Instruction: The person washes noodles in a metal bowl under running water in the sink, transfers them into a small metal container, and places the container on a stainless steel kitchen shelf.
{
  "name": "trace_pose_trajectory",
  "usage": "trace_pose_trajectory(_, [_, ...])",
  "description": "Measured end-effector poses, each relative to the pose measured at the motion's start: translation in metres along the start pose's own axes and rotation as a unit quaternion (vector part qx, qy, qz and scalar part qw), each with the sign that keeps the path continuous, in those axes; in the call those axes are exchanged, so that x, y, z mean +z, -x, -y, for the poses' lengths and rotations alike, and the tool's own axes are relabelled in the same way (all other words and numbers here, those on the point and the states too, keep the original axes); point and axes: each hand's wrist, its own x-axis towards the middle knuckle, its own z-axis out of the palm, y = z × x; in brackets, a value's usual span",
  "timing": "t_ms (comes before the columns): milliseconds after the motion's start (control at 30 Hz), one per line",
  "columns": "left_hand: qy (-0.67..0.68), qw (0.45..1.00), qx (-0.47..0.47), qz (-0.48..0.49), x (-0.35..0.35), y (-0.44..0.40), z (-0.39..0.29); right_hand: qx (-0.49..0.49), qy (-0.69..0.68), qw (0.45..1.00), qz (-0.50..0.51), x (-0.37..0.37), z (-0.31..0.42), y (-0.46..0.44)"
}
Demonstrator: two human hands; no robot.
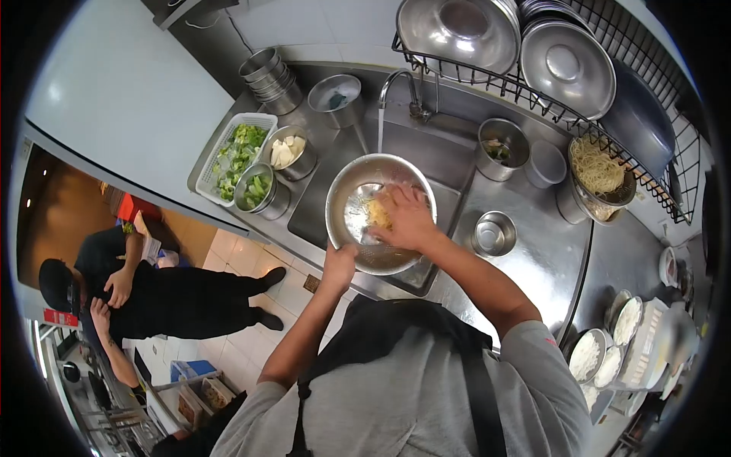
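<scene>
A metal mixing bowl (417,174) is held over the sink (318,199), its far rim by the stream of water from the tap (396,78). My left hand (340,266) is closed on the bowl's near-left rim. Inside the bowl, my right hand (403,218) reaches down with its fingers apart. It touches a clump of yellowish food (377,213) whose kind I cannot make out. Some liquid shines at the bottom of the bowl, and my right fingertips partly cover the clump.
Left of the sink are a white basket of chopped greens (242,156), a pot of white chunks (287,152) and a pot of greens (255,189). To the right stand a small metal cup (494,233) and noodles (598,166). A rack (487,80) hangs above. Another person (152,293) stands at left.
</scene>
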Motion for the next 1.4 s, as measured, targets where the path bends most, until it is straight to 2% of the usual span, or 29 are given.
trace_pose_trajectory(67, [0.022, 0.999, 0.011, -0.027, 0.003, -0.006, 0.008, 0.05, -0.023, 0.995, 0.088, -0.015, 0.017, 0.0])
trace_pose_trajectory(100, [0.055, 0.997, -0.022, -0.04, 0.005, -0.004, 0.003, 0.024, 0.023, 0.999, 0.024, -0.008, 0.019, 0.006])
trace_pose_trajectory(200, [0.009, 0.998, -0.051, -0.03, 0.002, -0.01, 0.0, 0.03, 0.023, 0.997, 0.066, 0.004, 0.013, 0.01])
trace_pose_trajectory(233, [0.073, 0.99, -0.115, -0.04, 0.011, 0.001, -0.024, 0.035, 0.005, 0.996, 0.08, 0.007, 0.012, 0.011])
trace_pose_trajectory(400, [0.139, 0.979, -0.15, -0.006, 0.013, 0.008, -0.039, 0.048, -0.027, 0.99, 0.127, 0.001, 0.011, 0.013])
trace_pose_trajectory(600, [0.122, 0.98, -0.16, 0.006, 0.008, 0.009, -0.04, 0.049, -0.046, 0.993, 0.092, 0.008, 0.009, 0.017])
trace_pose_trajectory(733, [0.028, 0.982, -0.177, 0.052, 0.007, 0.009, -0.053, 0.062, -0.097, 0.993, 0.001, -0.007, 0.009, 0.014])
trace_pose_trajectory(833, [0.055, 0.975, -0.198, 0.086, 0.019, 0.006, -0.048, 0.048, -0.133, 0.986, -0.087, -0.027, 0.005, 0.004])
trace_pose_trajectory(933, [0.073, 0.969, -0.209, 0.113, 0.038, 0.008, -0.037, 0.084, -0.156, 0.979, -0.098, -0.053, 0.0, 0.008])
trace_pose_trajectory(1000, [0.069, 0.961, -0.226, 0.142, 0.05, 0.003, -0.028, 0.079, -0.135, 0.978, -0.137, -0.063, -0.008, 0.014])
trace_pose_trajectory(1133, [0.048, 0.954, -0.233, 0.18, 0.076, 0.003, -0.057, 0.068, -0.102, 0.972, -0.202, -0.095, -0.025, 0.024])
trace_pose_trajectory(1400, [0.015, 0.966, -0.197, 0.168, 0.096, -0.012, -0.064, 0.103, -0.013, 0.938, -0.329, -0.14, -0.061, 0.07])
